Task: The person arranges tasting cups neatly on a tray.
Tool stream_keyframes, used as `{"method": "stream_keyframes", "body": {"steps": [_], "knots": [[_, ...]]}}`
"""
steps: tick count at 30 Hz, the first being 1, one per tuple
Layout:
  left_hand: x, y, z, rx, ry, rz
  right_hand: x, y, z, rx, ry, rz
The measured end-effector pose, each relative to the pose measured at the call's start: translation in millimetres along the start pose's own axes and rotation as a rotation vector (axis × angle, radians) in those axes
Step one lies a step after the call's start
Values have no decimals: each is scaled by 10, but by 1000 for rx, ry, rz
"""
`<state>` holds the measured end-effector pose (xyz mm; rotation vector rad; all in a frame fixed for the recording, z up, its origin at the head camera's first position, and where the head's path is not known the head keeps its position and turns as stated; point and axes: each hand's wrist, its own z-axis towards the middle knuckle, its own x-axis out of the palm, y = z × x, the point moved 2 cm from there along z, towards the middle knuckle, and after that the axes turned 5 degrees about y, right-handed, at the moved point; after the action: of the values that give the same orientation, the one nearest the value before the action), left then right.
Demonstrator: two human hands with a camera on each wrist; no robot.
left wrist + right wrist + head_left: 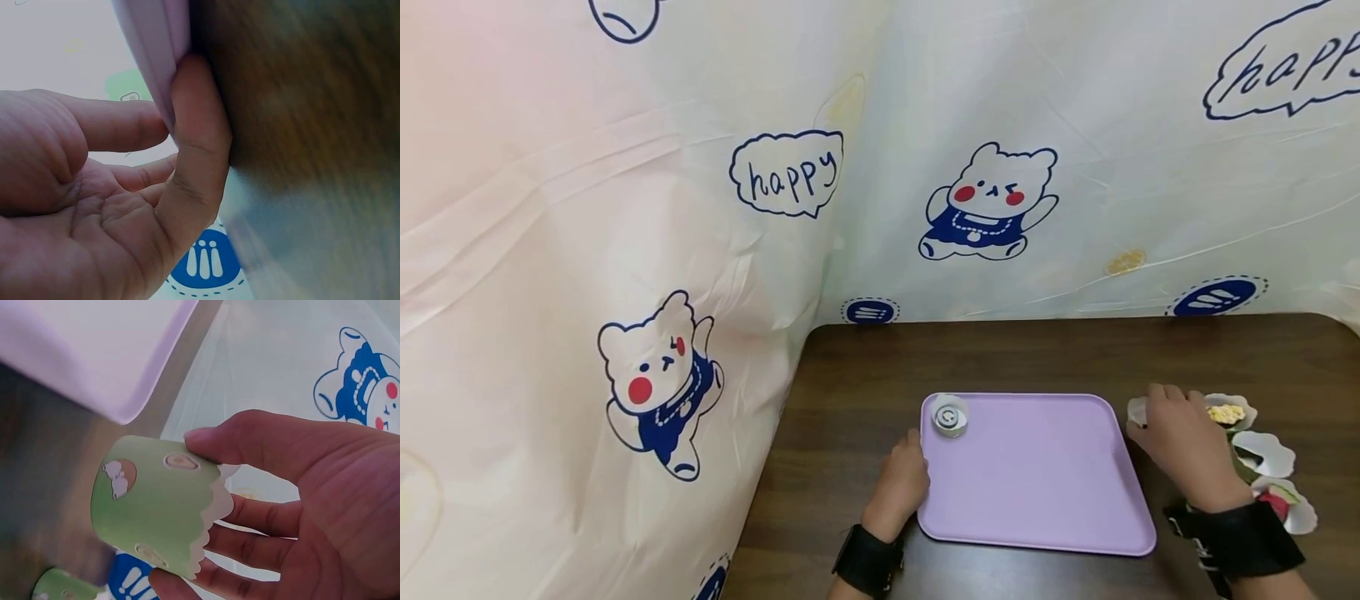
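Note:
My left hand (898, 479) pinches the left edge of a lilac tray (1037, 483), which lies on the table. In the left wrist view the thumb and a bent finger meet at the tray's rim (153, 56). My right hand (1187, 442) holds a green paper baking cup (150, 500) with a scalloped white edge and small printed pictures, to the right of the tray. Thumb and fingers lie round that cup near its scalloped edge; its contents are hidden. A small round cup with a grey swirl (950, 416) stands in the tray's back left corner.
Beside my right hand are several more scalloped cups: one with yellow bits (1227, 413), one white-edged cup (1273, 454) and one with something red and green (1281, 500). A printed curtain (880, 167) hangs behind and left of the brown table (835, 400).

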<state>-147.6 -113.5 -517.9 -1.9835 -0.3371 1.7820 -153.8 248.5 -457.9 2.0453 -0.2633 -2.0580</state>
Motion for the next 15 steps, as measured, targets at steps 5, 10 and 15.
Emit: {"method": "stream_keyframes", "body": {"steps": [5, 10, 15], "knots": [[-10, 0, -5, -20, 19, -25, -1, 120, 60, -3, 48, 6], [-2, 9, 0, -26, 33, -29, 3, 237, 100, -16, 78, 17], [-2, 9, 7, -33, 39, -25, 23, 346, 134, -51, 57, 19]]}}
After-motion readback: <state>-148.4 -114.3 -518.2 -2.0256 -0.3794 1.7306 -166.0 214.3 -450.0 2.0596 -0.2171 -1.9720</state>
